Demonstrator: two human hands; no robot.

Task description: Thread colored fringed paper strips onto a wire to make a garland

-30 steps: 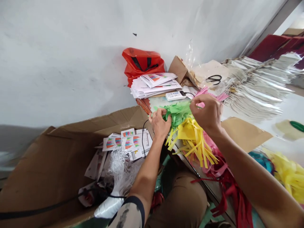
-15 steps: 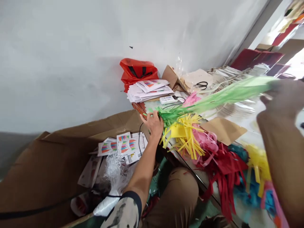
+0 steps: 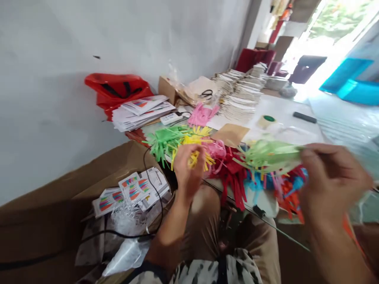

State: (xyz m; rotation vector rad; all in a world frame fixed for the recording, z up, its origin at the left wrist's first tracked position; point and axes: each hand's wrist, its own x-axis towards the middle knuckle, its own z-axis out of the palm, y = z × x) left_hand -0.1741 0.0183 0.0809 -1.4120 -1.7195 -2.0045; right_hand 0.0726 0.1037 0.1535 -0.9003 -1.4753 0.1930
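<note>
Head view: right hand fingers pinch a light-green fringed tissue-paper strip over the counter edge. Left hand fingers clutch a yellow fringed paper bundle. The thin fringe could tear if tugged while snagged.

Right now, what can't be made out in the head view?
- Right hand: motion blur. It holds the green fringe strip, but finger placement is unreadable.
- Left hand: seen from the back. Its fingertips are hidden in the yellow fringe, so the grip is unclear.
- Printed cards in the cardboard box: too small and blurred to read.
- Black cable: runs off the left edge, so its end is cut off.
</note>
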